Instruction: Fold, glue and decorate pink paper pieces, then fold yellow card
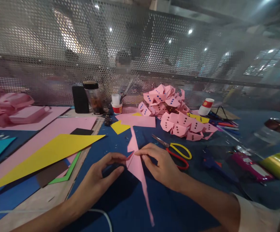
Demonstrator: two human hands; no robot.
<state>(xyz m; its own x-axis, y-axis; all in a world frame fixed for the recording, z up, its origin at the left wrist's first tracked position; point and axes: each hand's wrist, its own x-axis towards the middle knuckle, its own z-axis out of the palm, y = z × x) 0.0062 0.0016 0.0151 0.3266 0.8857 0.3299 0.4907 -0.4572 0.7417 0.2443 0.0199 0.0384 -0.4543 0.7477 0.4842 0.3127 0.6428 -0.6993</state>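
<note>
I have a long, pointed piece of pink paper [135, 169] between my two hands, over the blue table [106, 143], and I judge the step in hand to be shaping a fold at its wide middle. My right hand [163, 162] pinches the paper between thumb and forefinger, just beyond that wide part. My left hand [98, 174] brings its forefinger to the paper's left edge, where a small flap stands up; the thumb sits apart from that finger, and I cannot tell whether the hidden fingers grip anything.

To me the next move calls for the right hand to hold firm while the left works the flap along its crease, gently, since thin paper could buckle or tear.

The paper's long axis runs away from me, slightly slanted: one narrow end points beyond both hands and a little left, the other tapers back towards me, ending nearer than the right hand's fingertips and slightly to the right.

The metal scissors with yellow and red handles [168, 145] lie just beyond my right hand, their blades pointing away and left.
</note>
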